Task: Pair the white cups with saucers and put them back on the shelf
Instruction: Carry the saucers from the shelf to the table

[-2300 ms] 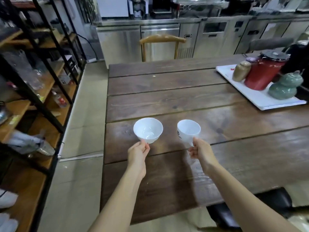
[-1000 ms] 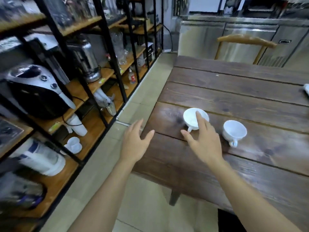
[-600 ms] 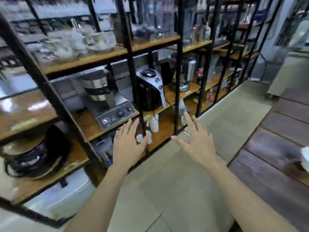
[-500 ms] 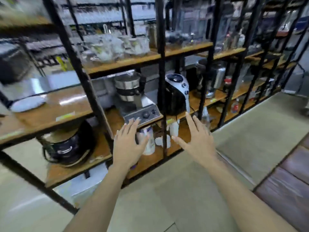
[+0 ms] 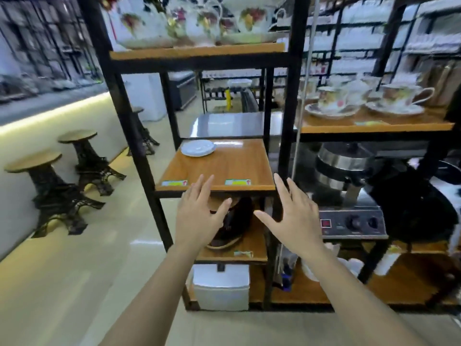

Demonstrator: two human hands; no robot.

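A white saucer (image 5: 198,148) lies at the back left of a wooden shelf board (image 5: 224,168) in the black metal rack, with what may be a second saucer stacked under it. My left hand (image 5: 199,216) is held out with fingers spread, just below the board's front edge, holding nothing. My right hand (image 5: 291,218) is also spread and empty, in front of the rack's black upright post (image 5: 287,121). The white cups and the table are out of view.
Flowered teaware (image 5: 199,21) fills the shelf above. Flowered cups on saucers (image 5: 361,101) stand on the right shelf, with a metal appliance (image 5: 349,196) below. A dark bowl (image 5: 234,221) sits on the lower shelf, a white box (image 5: 220,287) under it. Two stools (image 5: 62,171) stand left.
I set both cups on the table and let go, then my view swung left to the rack. Both empty hands now hover before the shelf that holds the saucer.
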